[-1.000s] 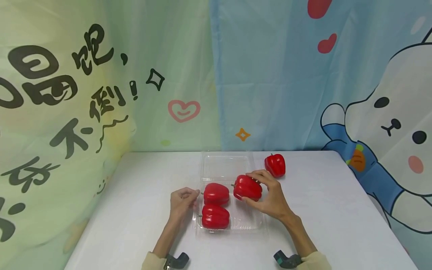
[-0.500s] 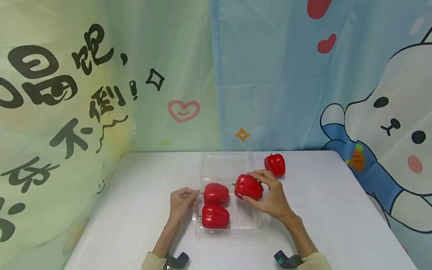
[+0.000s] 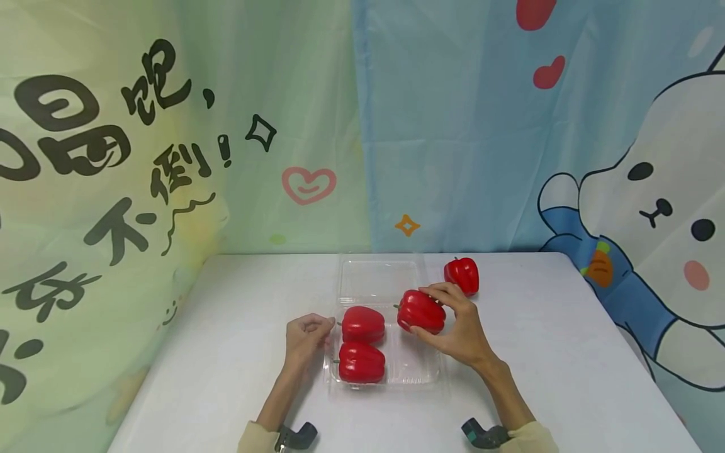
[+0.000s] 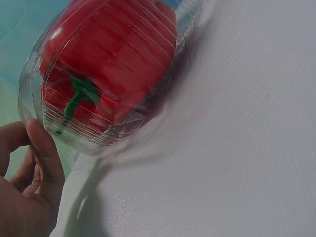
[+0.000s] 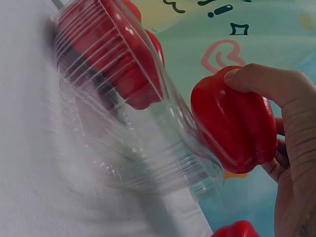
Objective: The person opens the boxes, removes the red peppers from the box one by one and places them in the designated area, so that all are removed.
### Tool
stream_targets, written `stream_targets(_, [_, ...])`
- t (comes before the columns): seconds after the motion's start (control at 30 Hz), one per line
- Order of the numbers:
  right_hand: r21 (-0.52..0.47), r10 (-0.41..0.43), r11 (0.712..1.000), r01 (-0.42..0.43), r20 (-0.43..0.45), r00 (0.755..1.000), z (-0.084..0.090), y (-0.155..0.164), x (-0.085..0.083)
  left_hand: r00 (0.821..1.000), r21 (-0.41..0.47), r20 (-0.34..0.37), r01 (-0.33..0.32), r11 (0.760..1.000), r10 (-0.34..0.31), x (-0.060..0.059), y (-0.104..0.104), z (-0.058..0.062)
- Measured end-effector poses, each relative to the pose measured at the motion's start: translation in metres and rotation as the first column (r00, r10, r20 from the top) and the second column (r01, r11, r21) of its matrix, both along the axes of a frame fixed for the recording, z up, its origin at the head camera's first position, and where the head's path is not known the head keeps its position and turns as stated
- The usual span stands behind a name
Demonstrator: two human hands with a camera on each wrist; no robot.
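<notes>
My right hand (image 3: 463,327) grips a red bell pepper (image 3: 420,311), thumb on its near side and fingers round the far side. In the right wrist view this held pepper (image 5: 234,121) hangs above the rim of the clear plastic box (image 5: 148,163). Two more red peppers lie on their sides in the left half of the box, a far one (image 3: 363,324) and a near one (image 3: 361,363), stems to the left. With thumb and forefinger my left hand (image 3: 306,338) pinches the left rim of the box; the left wrist view shows these fingertips (image 4: 35,129) at the edge.
Another red pepper (image 3: 461,275) stands on the white table (image 3: 243,296) at the back right, just beyond the right hand. The box's transparent lid (image 3: 381,280) lies folded back behind it. A printed curtain (image 3: 294,126) hangs behind the table.
My right hand has shifted slightly right and away from me, carrying the pepper with it. The left hand, the box and the other peppers stay where they were.
</notes>
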State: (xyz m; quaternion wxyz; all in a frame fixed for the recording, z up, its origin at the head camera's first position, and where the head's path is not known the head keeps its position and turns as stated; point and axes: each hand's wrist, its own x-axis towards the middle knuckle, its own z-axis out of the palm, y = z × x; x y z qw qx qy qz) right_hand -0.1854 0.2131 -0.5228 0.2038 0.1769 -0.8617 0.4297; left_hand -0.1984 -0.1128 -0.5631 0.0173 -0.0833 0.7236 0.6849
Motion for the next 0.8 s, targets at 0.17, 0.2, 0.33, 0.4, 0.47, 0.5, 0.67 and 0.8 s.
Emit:
stream_targets(0.17, [0.007,-0.010,1.000,0.010,-0.001,1.000,0.001,0.003,0.000,1.000,-0.007,0.004,-0.003,1.000,0.003,0.000,0.000,0.001])
stream_targets(0.2, [0.009,-0.011,1.000,0.011,-0.003,1.000,0.001,0.003,0.000,1.000,-0.012,0.005,-0.003,1.000,0.003,0.000,0.000,0.001])
stream_targets(0.33, [0.009,-0.014,1.000,0.014,-0.007,1.000,0.001,0.006,-0.001,1.000,-0.025,0.005,-0.002,1.000,0.002,0.000,0.001,0.002])
stream_targets(0.4, [0.007,-0.016,1.000,0.016,-0.007,1.000,0.001,0.006,-0.001,1.000,-0.028,0.009,-0.002,1.000,0.003,0.001,0.001,0.002])
stream_targets(0.47, [0.008,-0.019,1.000,0.019,-0.012,1.000,0.000,0.007,-0.001,1.000,-0.031,0.012,-0.005,1.000,0.005,0.001,0.001,0.001])
stream_targets(0.5, [0.009,-0.021,1.000,0.021,-0.015,1.000,0.000,0.007,-0.001,1.000,-0.032,0.013,-0.006,0.999,0.006,0.001,0.001,0.000])
stream_targets(0.67, [0.008,-0.028,1.000,0.028,-0.036,0.999,-0.002,0.009,-0.001,1.000,-0.028,0.009,-0.010,1.000,0.010,0.001,0.001,0.000])
stream_targets(0.8, [0.005,-0.030,1.000,0.031,-0.041,0.999,-0.003,0.011,-0.002,1.000,-0.035,0.005,-0.010,0.999,0.010,0.000,0.002,0.001])
